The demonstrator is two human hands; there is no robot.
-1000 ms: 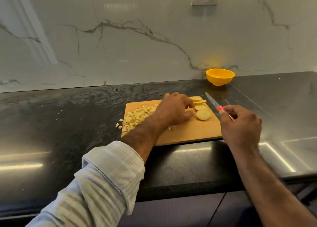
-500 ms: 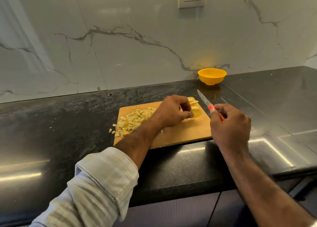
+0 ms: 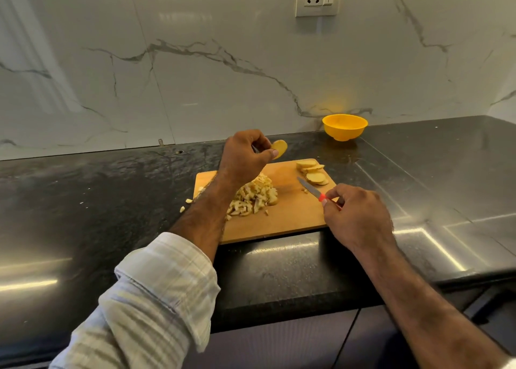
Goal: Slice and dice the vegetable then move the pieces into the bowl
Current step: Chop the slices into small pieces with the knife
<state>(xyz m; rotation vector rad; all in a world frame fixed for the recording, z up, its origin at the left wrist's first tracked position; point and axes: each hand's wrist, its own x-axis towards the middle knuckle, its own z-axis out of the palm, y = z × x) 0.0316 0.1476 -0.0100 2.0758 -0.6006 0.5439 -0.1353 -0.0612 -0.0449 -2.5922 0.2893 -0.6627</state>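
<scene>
Left hand (image 3: 245, 156) pinches a slice (image 3: 279, 148) w/ thumb & fingers, right hand (image 3: 354, 215) fingers curled round the knife (image 3: 311, 190) handle (blade low over the board (image 3: 287, 218)): lay it flat, then dice.

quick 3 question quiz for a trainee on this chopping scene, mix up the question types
1. True or false: the left hand pinches a round slice above the cutting board.
2. Multiple choice: the yellow bowl stands (A) on the board, (B) on the counter by the wall, behind the board, (C) in the right hand.
3. Fill in: the right hand holds the ____ by its red handle, with the blade over the board.

Key
1. True.
2. B.
3. knife.

The diced pile and the uncut slices lie on the board.
</scene>
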